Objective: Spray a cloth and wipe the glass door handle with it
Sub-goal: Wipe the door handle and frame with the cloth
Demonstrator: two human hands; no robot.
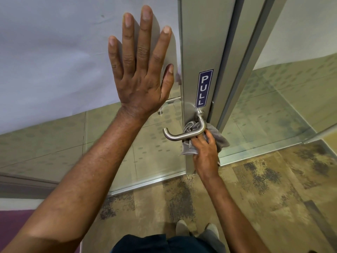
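A brushed steel lever handle (pixel 179 136) sticks out from the grey metal door stile (pixel 202 52), just below a blue PULL sticker (pixel 204 88). My right hand (pixel 205 152) grips a grey cloth (pixel 221 137) bunched against the handle's bend, fingers curled around it from below. My left hand (pixel 141 64) lies flat with fingers spread straight on the frosted glass door panel (pixel 54 52), up and left of the handle. No spray bottle is in view.
A second handle (pixel 168 105) shows through the glass on the far side. A fixed glass panel (pixel 291 88) stands to the right of the frame. Patterned carpet (pixel 255 189) covers the floor, and my shoes (pixel 197 230) are near the door's bottom rail.
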